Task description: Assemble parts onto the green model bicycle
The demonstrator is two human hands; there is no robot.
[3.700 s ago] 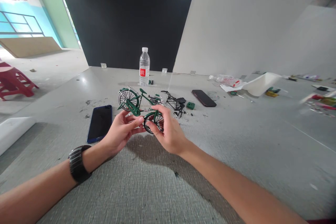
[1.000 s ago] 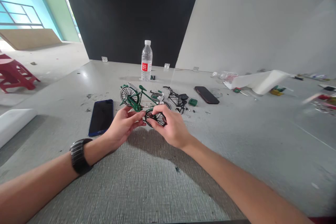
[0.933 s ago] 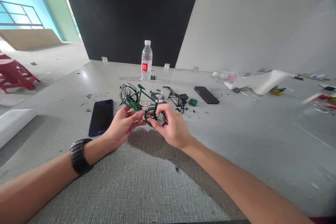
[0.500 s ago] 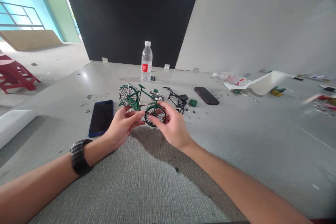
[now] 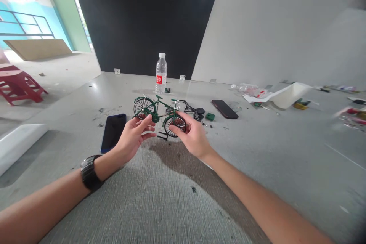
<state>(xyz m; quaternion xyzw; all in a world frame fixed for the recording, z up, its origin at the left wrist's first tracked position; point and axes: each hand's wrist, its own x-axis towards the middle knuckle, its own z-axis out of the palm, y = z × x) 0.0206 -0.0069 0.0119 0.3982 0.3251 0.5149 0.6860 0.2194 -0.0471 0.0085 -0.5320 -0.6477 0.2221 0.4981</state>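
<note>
A small green model bicycle (image 5: 155, 117) is held upright above the table, its front wheel to the right. My right hand (image 5: 196, 137) pinches the front wheel (image 5: 175, 126) between thumb and fingers. My left hand (image 5: 133, 135) has its thumb against the lower frame near the pedals, with the other fingers curled underneath and partly hidden. Below the bicycle, between both hands, lies a small black part (image 5: 162, 136). Behind the front wheel are a black bicycle frame (image 5: 197, 111) with loose black pieces and a small green block (image 5: 210, 116).
A clear water bottle (image 5: 161, 74) stands behind the bicycle. A blue-edged phone (image 5: 113, 132) lies left, a dark phone (image 5: 224, 109) right. Farther right are a bottle on its side (image 5: 248, 89) and a white curved tray (image 5: 294, 95). White foam (image 5: 21, 143) sits far left.
My left thumb has moved from beside the front wheel back to the pedal area. The right hand keeps its grip on the wheel. The view has shifted slightly.
</note>
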